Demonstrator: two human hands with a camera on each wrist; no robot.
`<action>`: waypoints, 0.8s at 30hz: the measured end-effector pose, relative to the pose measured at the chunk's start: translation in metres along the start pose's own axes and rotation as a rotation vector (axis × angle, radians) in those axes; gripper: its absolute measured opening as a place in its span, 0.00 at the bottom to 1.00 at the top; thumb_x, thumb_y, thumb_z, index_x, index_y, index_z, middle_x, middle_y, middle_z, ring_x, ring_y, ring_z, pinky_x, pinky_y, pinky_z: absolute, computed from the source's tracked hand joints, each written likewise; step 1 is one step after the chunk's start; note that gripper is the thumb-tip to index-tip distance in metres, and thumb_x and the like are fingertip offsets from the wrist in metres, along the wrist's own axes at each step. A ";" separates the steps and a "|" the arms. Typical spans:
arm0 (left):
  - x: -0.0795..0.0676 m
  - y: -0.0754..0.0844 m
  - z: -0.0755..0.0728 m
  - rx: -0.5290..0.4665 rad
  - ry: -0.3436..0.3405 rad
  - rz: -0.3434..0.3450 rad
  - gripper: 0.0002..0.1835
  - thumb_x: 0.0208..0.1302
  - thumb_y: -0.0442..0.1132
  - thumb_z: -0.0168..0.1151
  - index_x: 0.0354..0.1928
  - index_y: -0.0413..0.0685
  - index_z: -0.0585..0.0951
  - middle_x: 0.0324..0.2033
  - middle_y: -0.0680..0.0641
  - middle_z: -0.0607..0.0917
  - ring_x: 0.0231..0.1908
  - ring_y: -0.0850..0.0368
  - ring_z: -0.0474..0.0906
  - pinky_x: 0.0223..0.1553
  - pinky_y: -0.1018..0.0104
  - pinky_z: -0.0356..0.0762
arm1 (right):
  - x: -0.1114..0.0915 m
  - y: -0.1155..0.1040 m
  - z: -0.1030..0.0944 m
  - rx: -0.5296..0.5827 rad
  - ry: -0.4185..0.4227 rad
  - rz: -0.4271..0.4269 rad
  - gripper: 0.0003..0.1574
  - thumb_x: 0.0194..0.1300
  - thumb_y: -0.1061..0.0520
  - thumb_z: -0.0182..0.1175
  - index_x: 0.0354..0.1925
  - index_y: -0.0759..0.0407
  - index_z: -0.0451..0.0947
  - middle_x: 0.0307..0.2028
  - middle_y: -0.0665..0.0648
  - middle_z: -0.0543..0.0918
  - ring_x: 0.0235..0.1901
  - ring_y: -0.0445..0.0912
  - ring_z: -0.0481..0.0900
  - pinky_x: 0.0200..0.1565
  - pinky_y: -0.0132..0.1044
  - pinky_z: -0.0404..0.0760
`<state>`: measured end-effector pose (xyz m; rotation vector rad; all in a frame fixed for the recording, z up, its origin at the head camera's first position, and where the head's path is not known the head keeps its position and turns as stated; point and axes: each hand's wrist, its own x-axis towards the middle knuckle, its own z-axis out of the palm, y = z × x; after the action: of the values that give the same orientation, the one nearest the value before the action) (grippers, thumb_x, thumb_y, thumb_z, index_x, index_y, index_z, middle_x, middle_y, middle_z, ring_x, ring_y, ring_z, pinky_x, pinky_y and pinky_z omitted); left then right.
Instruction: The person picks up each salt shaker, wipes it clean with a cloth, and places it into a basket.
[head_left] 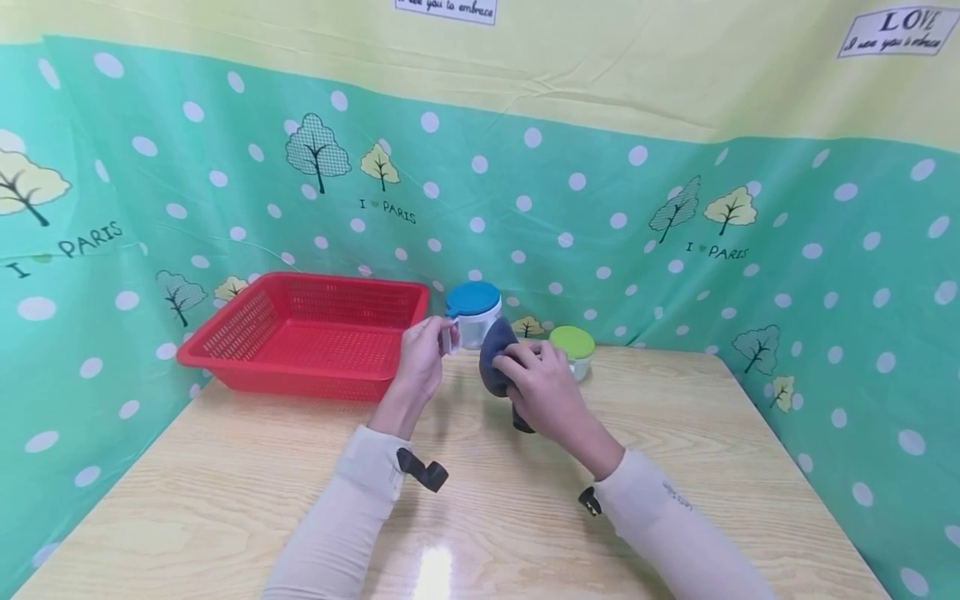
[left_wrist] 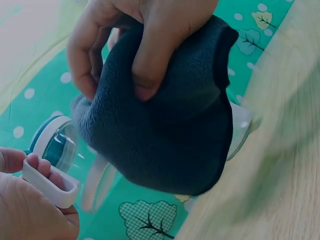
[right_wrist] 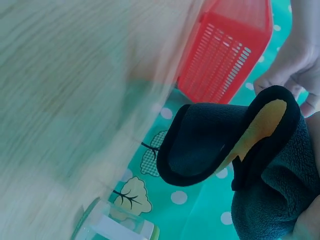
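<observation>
Left hand (head_left: 422, 357) holds blue-lidded jar (head_left: 474, 315), right hand (head_left: 547, 390) grips dark cloth (head_left: 491, 358)

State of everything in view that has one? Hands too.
Blue-lidded jar: closed, held by its handle
Dark cloth: bent over and bunched, held
Green-lidded jar: closed, upright on the table
Red basket: upright on the table, open-topped
Left hand: grips the blue-lidded jar's handle
Right hand: grips the dark cloth
</observation>
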<state>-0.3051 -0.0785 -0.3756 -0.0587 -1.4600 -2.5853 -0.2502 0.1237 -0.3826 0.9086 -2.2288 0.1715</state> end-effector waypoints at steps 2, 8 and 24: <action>-0.001 0.001 0.001 -0.009 -0.003 -0.004 0.16 0.67 0.30 0.55 0.20 0.44 0.82 0.22 0.48 0.79 0.29 0.57 0.76 0.43 0.65 0.74 | 0.000 -0.001 0.002 -0.006 -0.001 -0.014 0.24 0.53 0.63 0.74 0.49 0.51 0.84 0.49 0.57 0.84 0.44 0.60 0.79 0.41 0.56 0.79; -0.003 0.002 0.003 -0.038 -0.024 -0.008 0.17 0.69 0.30 0.55 0.21 0.44 0.82 0.22 0.48 0.79 0.29 0.57 0.77 0.39 0.67 0.75 | -0.001 -0.005 0.009 -0.029 -0.011 -0.044 0.26 0.51 0.61 0.76 0.50 0.48 0.84 0.49 0.55 0.84 0.42 0.57 0.78 0.40 0.53 0.78; -0.008 0.012 0.009 -0.130 -0.023 -0.014 0.17 0.68 0.28 0.54 0.21 0.44 0.83 0.24 0.48 0.78 0.28 0.57 0.76 0.42 0.67 0.76 | -0.004 -0.006 0.014 0.068 -0.051 -0.011 0.24 0.53 0.64 0.74 0.49 0.52 0.84 0.50 0.57 0.85 0.41 0.58 0.78 0.42 0.52 0.79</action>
<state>-0.2952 -0.0761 -0.3617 -0.0952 -1.3018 -2.6970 -0.2526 0.1161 -0.3963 0.9714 -2.2766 0.2227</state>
